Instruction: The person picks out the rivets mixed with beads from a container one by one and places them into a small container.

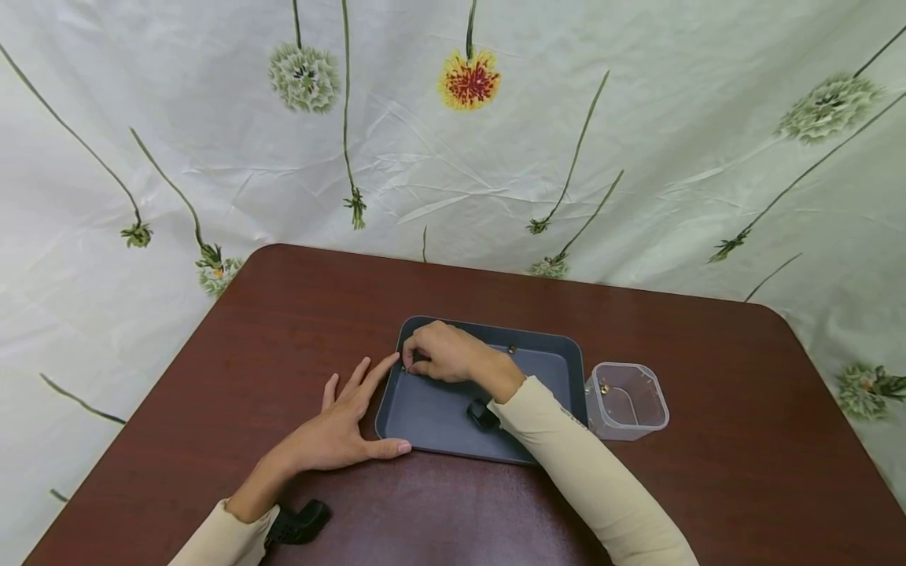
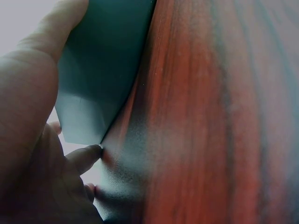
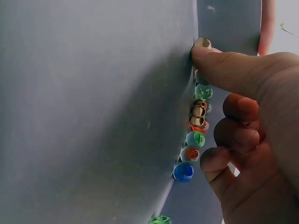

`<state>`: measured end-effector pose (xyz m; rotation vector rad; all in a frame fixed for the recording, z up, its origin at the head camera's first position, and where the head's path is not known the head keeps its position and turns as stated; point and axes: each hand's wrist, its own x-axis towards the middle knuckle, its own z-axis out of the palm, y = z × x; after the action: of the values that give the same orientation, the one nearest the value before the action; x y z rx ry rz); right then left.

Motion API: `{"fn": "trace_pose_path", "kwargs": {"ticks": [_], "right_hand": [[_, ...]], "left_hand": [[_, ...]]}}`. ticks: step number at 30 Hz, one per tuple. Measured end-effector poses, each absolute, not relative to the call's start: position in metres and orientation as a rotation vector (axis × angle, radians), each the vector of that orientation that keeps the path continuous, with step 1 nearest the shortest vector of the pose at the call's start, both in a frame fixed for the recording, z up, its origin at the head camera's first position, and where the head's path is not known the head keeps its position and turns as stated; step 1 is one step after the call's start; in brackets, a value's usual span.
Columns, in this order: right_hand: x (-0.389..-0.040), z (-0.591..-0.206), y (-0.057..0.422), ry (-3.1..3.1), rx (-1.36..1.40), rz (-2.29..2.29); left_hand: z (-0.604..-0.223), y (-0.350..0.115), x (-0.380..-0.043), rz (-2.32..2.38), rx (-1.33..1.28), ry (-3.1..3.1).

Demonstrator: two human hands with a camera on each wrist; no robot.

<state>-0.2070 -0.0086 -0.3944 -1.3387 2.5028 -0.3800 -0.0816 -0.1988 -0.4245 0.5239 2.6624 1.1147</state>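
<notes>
My right hand (image 1: 446, 354) reaches into the grey tray (image 1: 439, 424) at its left wall. In the right wrist view its thumb presses on a small round brass-coloured piece (image 3: 202, 43), with the index fingertip hidden behind. Below it, along the wall, lie glass marbles: a green one (image 3: 195, 139), a red one (image 3: 190, 154) and a blue one (image 3: 183, 171). More brass-coloured pieces (image 3: 198, 112) sit among them. My left hand (image 1: 333, 432) spreads its fingers round the tray's near left corner, thumb at the front edge and a fingertip at the left side.
Right of the tray stands a clear plastic container (image 1: 626, 401) with a brass-coloured piece (image 1: 605, 388) inside. Another small brass-coloured piece (image 1: 511, 348) lies near the tray's far wall. Everything is on a dark red wooden table (image 1: 736, 409), before a flowered cloth (image 1: 637, 141).
</notes>
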Motion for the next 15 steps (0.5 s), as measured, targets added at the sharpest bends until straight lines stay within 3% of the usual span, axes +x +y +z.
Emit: {"fn": "trace_pose_path", "kwargs": {"ticks": [15], "right_hand": [[-0.2045, -0.3901, -0.0035, 2.518, -1.359, -0.377]], "left_hand": [[-0.4249, -0.1983, -0.0816, 1.1, 0.527, 2.681]]}}
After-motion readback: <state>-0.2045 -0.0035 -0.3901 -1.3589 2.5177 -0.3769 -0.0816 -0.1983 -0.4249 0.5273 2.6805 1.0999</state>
